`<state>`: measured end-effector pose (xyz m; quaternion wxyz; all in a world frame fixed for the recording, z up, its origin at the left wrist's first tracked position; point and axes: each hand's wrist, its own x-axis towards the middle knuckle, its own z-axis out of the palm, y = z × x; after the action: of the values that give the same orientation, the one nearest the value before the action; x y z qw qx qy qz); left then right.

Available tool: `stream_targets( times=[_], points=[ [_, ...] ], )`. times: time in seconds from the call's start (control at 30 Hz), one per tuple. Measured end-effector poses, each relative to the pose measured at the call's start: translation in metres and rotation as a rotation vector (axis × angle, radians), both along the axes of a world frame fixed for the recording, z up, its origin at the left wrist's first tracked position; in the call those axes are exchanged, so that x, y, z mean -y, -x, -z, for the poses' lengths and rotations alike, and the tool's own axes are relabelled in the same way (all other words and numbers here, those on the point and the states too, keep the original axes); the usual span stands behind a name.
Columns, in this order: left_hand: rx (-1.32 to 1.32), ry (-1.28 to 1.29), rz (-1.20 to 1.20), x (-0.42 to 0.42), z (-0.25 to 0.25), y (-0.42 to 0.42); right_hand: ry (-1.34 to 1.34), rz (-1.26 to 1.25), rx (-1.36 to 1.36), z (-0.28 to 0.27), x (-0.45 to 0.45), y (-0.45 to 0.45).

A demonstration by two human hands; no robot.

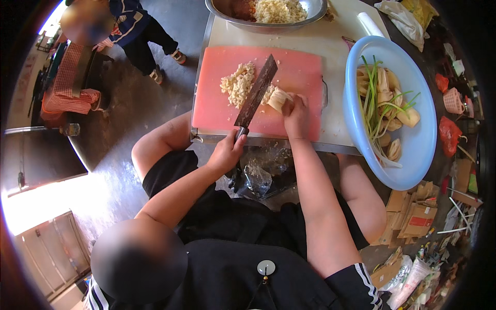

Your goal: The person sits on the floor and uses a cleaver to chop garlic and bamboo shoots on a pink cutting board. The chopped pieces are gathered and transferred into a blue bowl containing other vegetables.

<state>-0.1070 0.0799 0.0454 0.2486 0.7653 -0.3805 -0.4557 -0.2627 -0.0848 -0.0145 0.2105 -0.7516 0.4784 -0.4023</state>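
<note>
My left hand (228, 152) grips the dark handle of a cleaver (256, 93), whose blade slants up and away over a pink cutting board (298, 66). Under my right hand (297, 116) is a pale, layered piece of vegetable (278, 100), its near end dark and its far end sliced beside the blade. A heap of chopped pale vegetable (237, 85) lies left of the blade, with small crumbs scattered around it. The blade hides part of the board and possibly some of the chopped bits.
A steel bowl (267, 26) at the table's far side holds chopped pale vegetable and something reddish-brown. Right of the board, a blue plastic basin (416, 162) contains pale vegetable pieces and green onions (372, 97). Flattened cardboard (416, 217) lies at right. Another person (143, 38) stands far left.
</note>
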Motion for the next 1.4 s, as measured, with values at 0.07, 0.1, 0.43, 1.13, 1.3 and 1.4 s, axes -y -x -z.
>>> stream_targets(
  times=[0.07,0.1,0.43,1.13,1.3,1.4],
  points=[
    [0.076,-0.037,0.076,-0.003,0.007,-0.002,0.011,0.006,-0.019,0.002,0.0,0.0],
    [0.118,-0.049,0.114,-0.003,0.011,-0.004,0.021,0.021,-0.021,0.003,-0.001,-0.002],
    [0.044,-0.107,0.119,-0.001,0.009,-0.018,-0.021,0.038,-0.046,-0.003,-0.003,-0.001],
    [0.155,-0.106,0.106,-0.009,0.011,-0.012,-0.029,0.034,0.014,-0.001,0.0,-0.003],
    [0.018,-0.137,0.05,-0.002,-0.004,-0.01,0.023,0.03,-0.03,0.008,0.002,0.002],
    [0.183,0.06,0.083,0.002,-0.01,-0.004,-0.027,0.013,-0.04,-0.002,0.0,0.002]
  ],
)
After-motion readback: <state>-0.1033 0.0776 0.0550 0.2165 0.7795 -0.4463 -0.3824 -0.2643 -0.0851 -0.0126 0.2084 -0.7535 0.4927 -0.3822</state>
